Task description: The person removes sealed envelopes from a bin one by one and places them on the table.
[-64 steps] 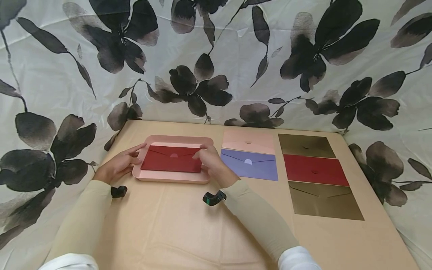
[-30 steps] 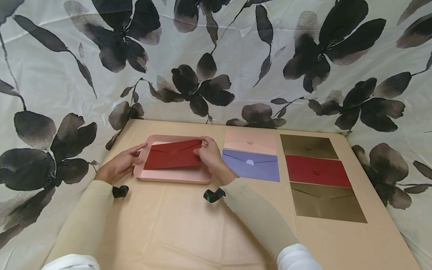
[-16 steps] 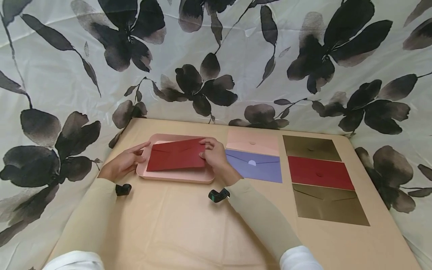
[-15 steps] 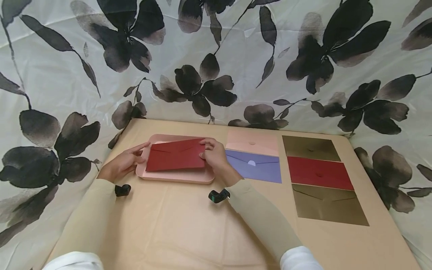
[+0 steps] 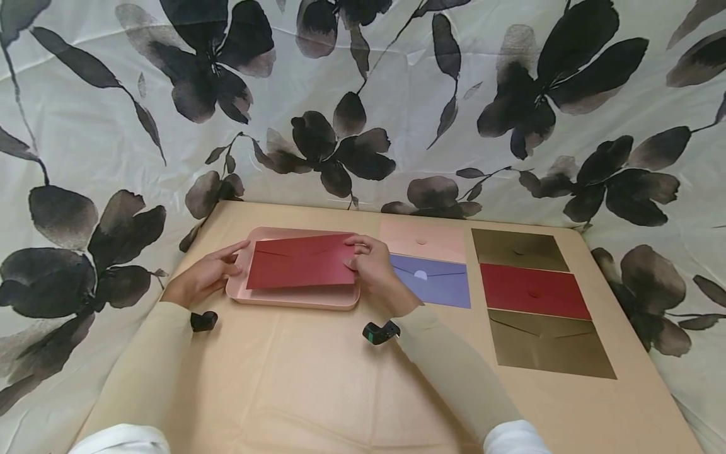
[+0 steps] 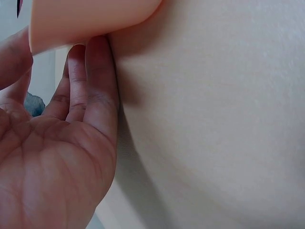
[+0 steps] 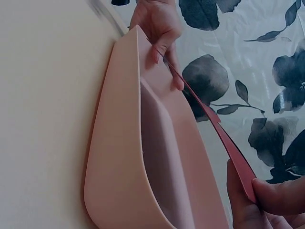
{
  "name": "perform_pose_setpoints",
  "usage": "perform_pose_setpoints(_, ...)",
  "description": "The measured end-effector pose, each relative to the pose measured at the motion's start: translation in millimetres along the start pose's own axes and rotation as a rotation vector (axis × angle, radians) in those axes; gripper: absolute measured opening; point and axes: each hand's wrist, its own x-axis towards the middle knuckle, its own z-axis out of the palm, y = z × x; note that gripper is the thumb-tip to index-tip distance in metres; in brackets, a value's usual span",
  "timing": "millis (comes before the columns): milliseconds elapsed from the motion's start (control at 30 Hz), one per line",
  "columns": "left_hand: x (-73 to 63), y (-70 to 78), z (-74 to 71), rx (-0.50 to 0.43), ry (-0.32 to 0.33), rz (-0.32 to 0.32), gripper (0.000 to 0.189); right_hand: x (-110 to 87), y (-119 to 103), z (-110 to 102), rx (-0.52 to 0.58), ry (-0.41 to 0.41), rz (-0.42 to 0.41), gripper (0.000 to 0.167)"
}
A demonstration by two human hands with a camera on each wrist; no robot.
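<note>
A red envelope (image 5: 300,261) is tilted over the pink tray (image 5: 295,304), its right end raised. My right hand (image 5: 379,274) pinches that end between thumb and fingers, as the right wrist view shows with the envelope (image 7: 240,167) edge-on above the tray (image 7: 114,129). The envelope's far end comes down near the tray's left side. There my left hand (image 5: 205,274) grips the tray's edge; in the left wrist view its fingers reach under the tray wall (image 6: 86,24) and the thumb is on the other side. The tray's floor is mostly hidden by the envelope.
Right of the tray lie a light pink envelope (image 5: 422,238) and a lavender one (image 5: 433,287). Farther right, a gold envelope (image 5: 518,247), a red one (image 5: 533,291) and another gold one (image 5: 550,343) form a column. A floral cloth (image 5: 420,113) hangs behind the table.
The red envelope lay flat in the tray; my right hand has lifted its right end and drawn it to the right. My left hand has stayed at the tray's edge.
</note>
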Motion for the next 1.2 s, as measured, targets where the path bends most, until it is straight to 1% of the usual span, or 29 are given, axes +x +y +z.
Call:
perform_pose_setpoints(133, -1.1, -0.1, 0.1, -0.005, 0.001, 0.0, 0.079, -3.2, -3.1, -7.3, -0.014, 0.01, 0.001, 0.047)
perform_pose_setpoints(367, -0.4, -3.6, -1.9, 0.017, -0.003, 0.003, 0.078, -6.9, -3.6, -18.4, 0.011, -0.005, 0.008, 0.048)
perform_pose_setpoints(467, 0.8, -4.7, -2.5, 0.008, 0.003, -0.003, 0.078, -7.8, -2.6, -23.2, 0.017, -0.008, 0.011, 0.047)
perform_pose_setpoints(733, -2.1, -2.9, -2.1, 0.012, -0.003, 0.014, 0.078, -9.3, -2.4, -33.6, 0.022, -0.014, 0.018, 0.045)
perform_pose_setpoints(933, -2.8, -1.2, -1.5, 0.013, -0.001, -0.006, 0.078, -14.4, -4.2, -38.9, 0.014, -0.01, 0.016, 0.045)
perform_pose_setpoints(1067, -1.6, -1.6, -1.6, 0.006, -0.007, -0.002, 0.078, -17.5, -5.1, -41.6, 0.02, -0.01, -0.003, 0.044)
perform_pose_setpoints(1200, -1.4, -0.7, -1.3, 0.027, 0.0, -0.015, 0.078, -20.4, -5.8, -44.9, 0.021, -0.007, 0.008, 0.044)
